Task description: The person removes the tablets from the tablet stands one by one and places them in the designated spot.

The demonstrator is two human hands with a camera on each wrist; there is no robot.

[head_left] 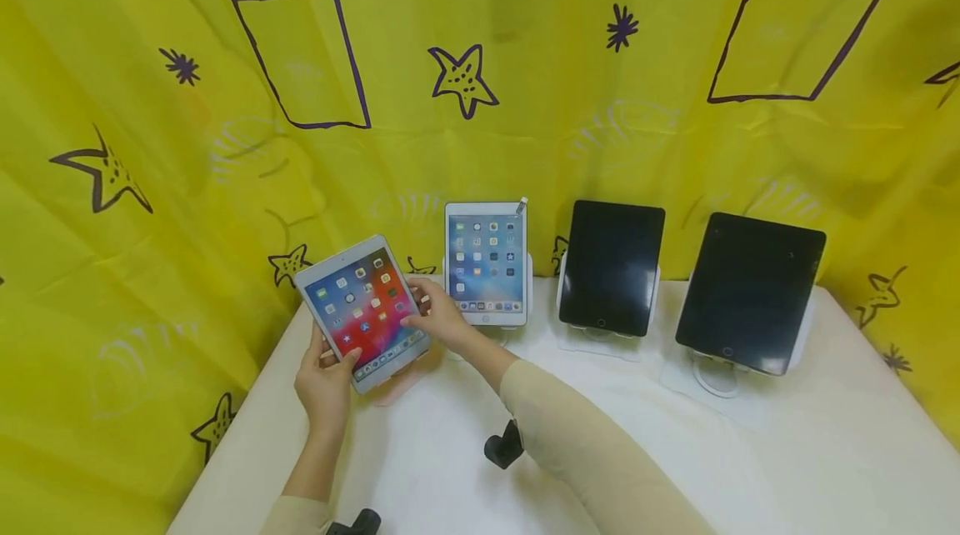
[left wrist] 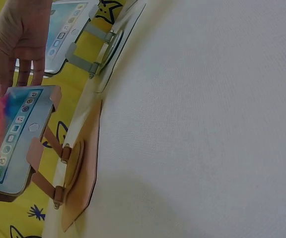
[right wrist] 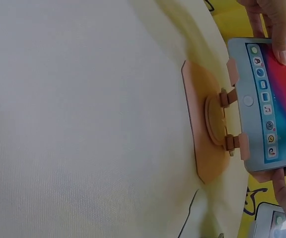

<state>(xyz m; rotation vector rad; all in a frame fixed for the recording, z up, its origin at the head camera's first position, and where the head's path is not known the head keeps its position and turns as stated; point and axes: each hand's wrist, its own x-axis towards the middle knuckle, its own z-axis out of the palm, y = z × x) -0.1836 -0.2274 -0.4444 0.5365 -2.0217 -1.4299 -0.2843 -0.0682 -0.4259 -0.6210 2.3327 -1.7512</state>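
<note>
A white tablet (head_left: 366, 314) with a lit red and blue home screen leans at the left end of the table, on a pink stand (right wrist: 202, 124). My left hand (head_left: 324, 385) grips its lower left side, thumb over the front edge and fingers behind. On the opposite side my right hand (head_left: 438, 314) holds the edge, its thumb on the screen's border and its other fingers at the back. Seen from the left wrist, the right hand (left wrist: 21, 42) reaches down to the tablet's far edge. Pink clips of the stand hook over the tablet's bottom edge (left wrist: 33, 127).
A second lit white tablet (head_left: 486, 268) stands just right of the hands on a pale stand. Further right are two dark-screened tablets, one (head_left: 611, 268) in the middle and another (head_left: 750, 293) at the right. A yellow patterned curtain (head_left: 525, 127) hangs behind the white table (head_left: 600, 418).
</note>
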